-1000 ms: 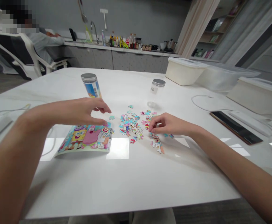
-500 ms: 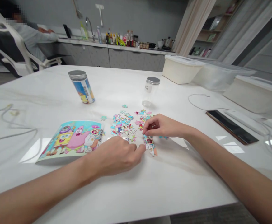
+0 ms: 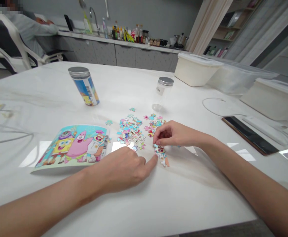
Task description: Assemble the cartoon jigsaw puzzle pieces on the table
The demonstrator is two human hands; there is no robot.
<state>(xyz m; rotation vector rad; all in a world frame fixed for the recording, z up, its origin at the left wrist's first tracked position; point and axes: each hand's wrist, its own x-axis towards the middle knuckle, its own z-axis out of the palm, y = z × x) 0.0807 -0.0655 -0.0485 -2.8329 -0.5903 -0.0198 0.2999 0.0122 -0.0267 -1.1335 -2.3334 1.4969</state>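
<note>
A small cluster of joined jigsaw puzzle pieces [image 3: 161,156], showing part of a cartoon figure, lies on the white table. My right hand [image 3: 175,133] pinches a puzzle piece at its upper edge; the fingers mostly hide that piece. My left hand [image 3: 130,164] rests palm down with the fingers curled, and its extended index fingertip touches the cluster's left side. Loose puzzle pieces [image 3: 130,127] lie in a heap beyond my hands, with a second heap [image 3: 154,122] partly behind the right one. A curled picture sheet [image 3: 77,144] with the cartoon characters lies left of my left hand.
A printed canister [image 3: 84,86] and a clear jar [image 3: 161,93] with silver lids stand farther back. Lidded boxes [image 3: 195,69], a cable and a dark flat device [image 3: 249,135] are at the right. A person [image 3: 34,31] sits at the far left by the counter.
The view has shifted slightly. My left index finger stretches out straighter against the joined pieces. My right hand stays at their upper edge, fingertips still pinched.
</note>
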